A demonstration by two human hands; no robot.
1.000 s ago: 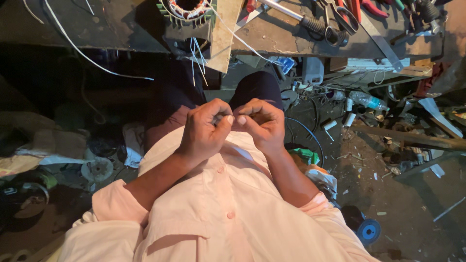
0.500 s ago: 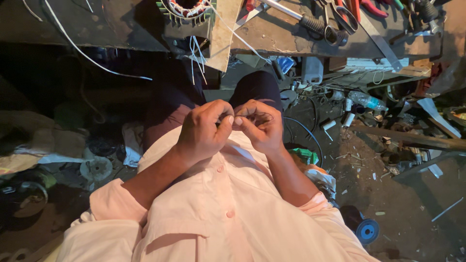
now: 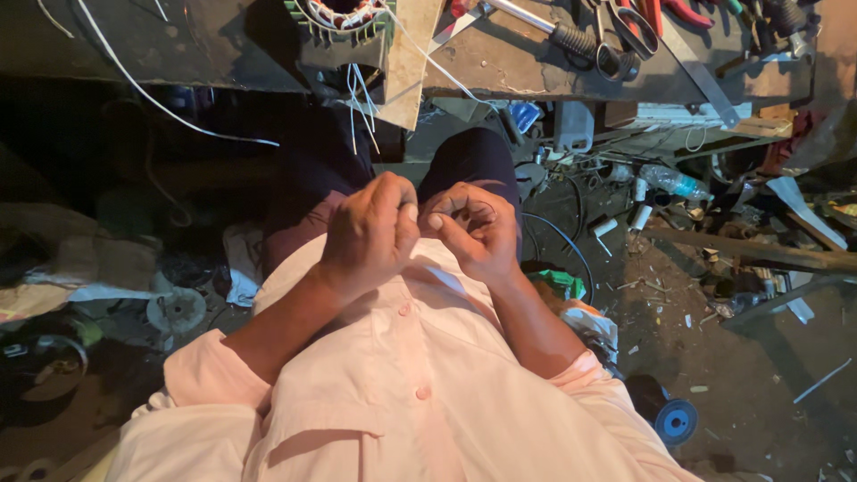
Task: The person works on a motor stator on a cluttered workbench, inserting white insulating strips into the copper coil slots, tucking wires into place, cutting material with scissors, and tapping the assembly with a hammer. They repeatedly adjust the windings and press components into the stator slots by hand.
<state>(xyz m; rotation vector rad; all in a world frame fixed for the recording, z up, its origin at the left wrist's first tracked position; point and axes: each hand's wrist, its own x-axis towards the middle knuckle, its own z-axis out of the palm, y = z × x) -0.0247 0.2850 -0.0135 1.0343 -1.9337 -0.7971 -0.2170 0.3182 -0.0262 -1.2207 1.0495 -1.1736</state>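
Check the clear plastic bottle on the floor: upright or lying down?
Lying down: the plastic bottle rests on its side among floor clutter.

Both hands, the left hand and right hand, meet close above the lap, hemmed by the knees. Ahead, the counter edge is crowded by a motor stator, dangling white wires, scissors and a screwdriver. Scrap litters the floor on the right; a blue wheel lies near the elbow.
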